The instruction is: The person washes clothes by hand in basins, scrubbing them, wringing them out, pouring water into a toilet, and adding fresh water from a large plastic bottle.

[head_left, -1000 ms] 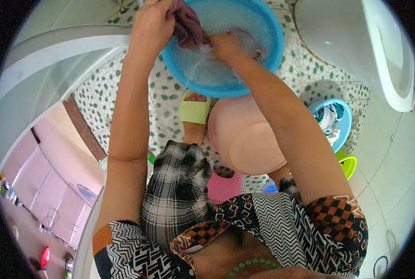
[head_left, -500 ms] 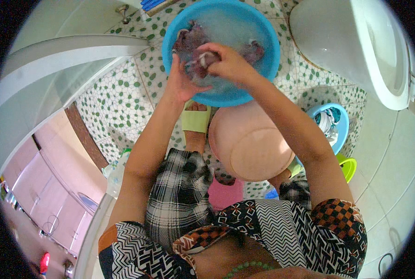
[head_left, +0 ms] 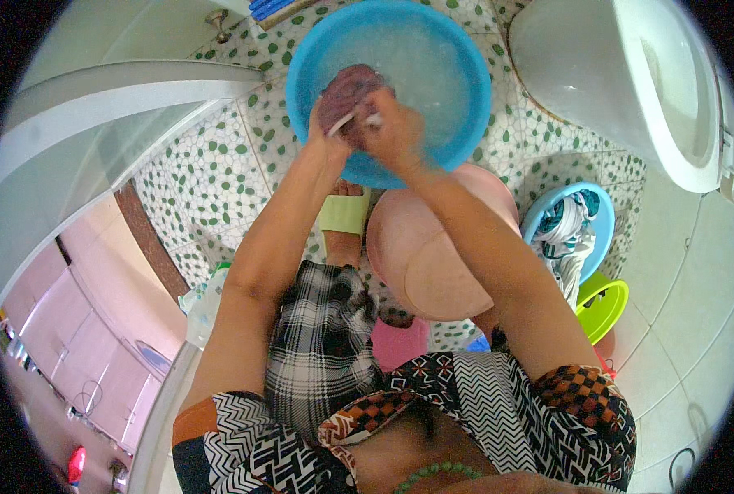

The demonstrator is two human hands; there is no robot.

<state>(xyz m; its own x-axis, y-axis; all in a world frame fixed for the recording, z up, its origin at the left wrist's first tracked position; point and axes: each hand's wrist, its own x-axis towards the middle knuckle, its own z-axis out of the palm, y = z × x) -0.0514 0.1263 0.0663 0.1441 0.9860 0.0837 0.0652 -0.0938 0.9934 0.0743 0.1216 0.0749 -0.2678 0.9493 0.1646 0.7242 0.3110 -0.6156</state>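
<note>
A wet, dark maroon garment (head_left: 350,86) with a whitish edge is bunched between my hands, over the near left part of a large blue basin (head_left: 484,90) of cloudy, sudsy water. My left hand (head_left: 327,136) grips its left side, with the fingers partly hidden by the cloth. On the right side, my right hand (head_left: 396,132) is closed on the fabric and smeared by motion. What kind of garment it is, I cannot tell.
An upturned-looking pink tub (head_left: 433,247) stands between my legs and the basin. To the right are a small blue basin (head_left: 610,222) with white and teal clothes, a lime-green container (head_left: 610,309) and a white toilet (head_left: 597,74). A glass partition (head_left: 112,99) stands left.
The garment has been gathered up out of the water into a bunch, and the part that lay to the right is no longer visible there. My hands have come closer together.
</note>
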